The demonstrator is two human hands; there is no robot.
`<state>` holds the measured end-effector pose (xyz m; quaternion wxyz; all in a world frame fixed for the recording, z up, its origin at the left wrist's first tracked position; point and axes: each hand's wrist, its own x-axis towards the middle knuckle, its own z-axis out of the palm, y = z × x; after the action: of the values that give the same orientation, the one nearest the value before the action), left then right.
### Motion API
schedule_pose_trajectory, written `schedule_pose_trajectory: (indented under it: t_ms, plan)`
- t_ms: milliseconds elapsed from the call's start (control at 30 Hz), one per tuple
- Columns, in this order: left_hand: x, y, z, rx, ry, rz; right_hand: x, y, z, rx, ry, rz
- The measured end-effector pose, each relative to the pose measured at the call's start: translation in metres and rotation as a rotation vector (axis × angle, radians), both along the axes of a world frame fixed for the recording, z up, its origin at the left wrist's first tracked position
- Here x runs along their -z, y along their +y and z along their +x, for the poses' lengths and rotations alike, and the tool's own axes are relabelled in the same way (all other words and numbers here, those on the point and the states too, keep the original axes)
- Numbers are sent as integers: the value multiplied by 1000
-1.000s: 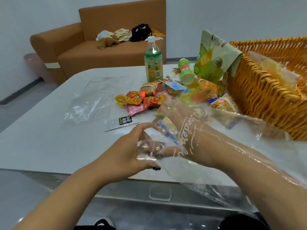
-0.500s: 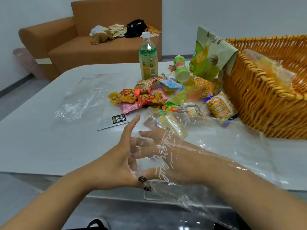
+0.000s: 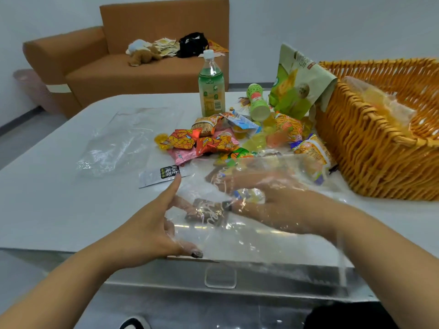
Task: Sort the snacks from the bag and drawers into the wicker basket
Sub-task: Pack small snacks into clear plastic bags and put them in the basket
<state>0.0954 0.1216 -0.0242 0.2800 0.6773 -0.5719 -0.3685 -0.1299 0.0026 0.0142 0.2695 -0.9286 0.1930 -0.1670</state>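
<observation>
- Holding the clear bag (image 3: 237, 233) open at its mouth, left hand (image 3: 147, 233) has its fingers spread wide, thumb hooked on the film.
- Right hand (image 3: 273, 200) is inside the bag; its grip I cannot tell.
- Snack pile (image 3: 213, 141) left of the wicker basket (image 3: 370, 148): most sorting remains.

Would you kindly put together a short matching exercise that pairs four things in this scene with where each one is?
Things:
1. green-labelled bottle
2. right hand
3. stuffed toy
4. large green snack bag

Places:
A. on the brown sofa
B. leaning against the wicker basket
C. upright on the table, behind the snack pile
D. inside the clear plastic bag

Pairs: 1-C, 2-D, 3-A, 4-B
</observation>
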Motion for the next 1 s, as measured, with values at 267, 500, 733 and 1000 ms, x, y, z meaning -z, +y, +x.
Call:
schedule_pose_trajectory:
  t_ms: [267,500,733,1000]
  plan:
    - [-3,-12,41,-239,-39,55,11,-59,-17,563,-61,115]
    - [-17,-19,75,-521,-50,-25,29,-73,-8,730,29,7]
    - [-16,-25,89,-615,36,-65,42,-57,46,498,104,-55]
    - [-26,-25,113,-732,322,-158,34,-98,153,552,-41,42]
